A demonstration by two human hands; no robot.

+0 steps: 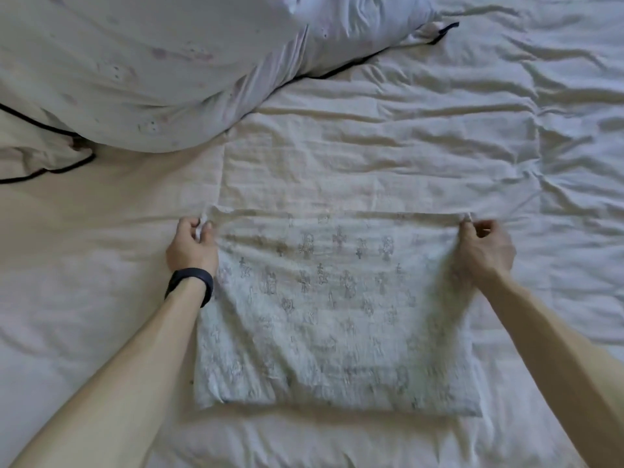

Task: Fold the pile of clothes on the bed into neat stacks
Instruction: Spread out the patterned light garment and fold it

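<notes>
1. Step in hand, as I judge it: a fold of the pale, faintly printed cotton garment [337, 315], which lies flat on the rumpled white bed [439, 130] with its far edge lifted.
2. Next move probably calls for carrying both corners evenly, keeping the edge taut.
3. Left hand [192, 244]: fingers [202, 228] curled, pinching the far left corner.
4. Right hand [486, 246]: fingers [471, 228] pinching the far right corner.
</notes>
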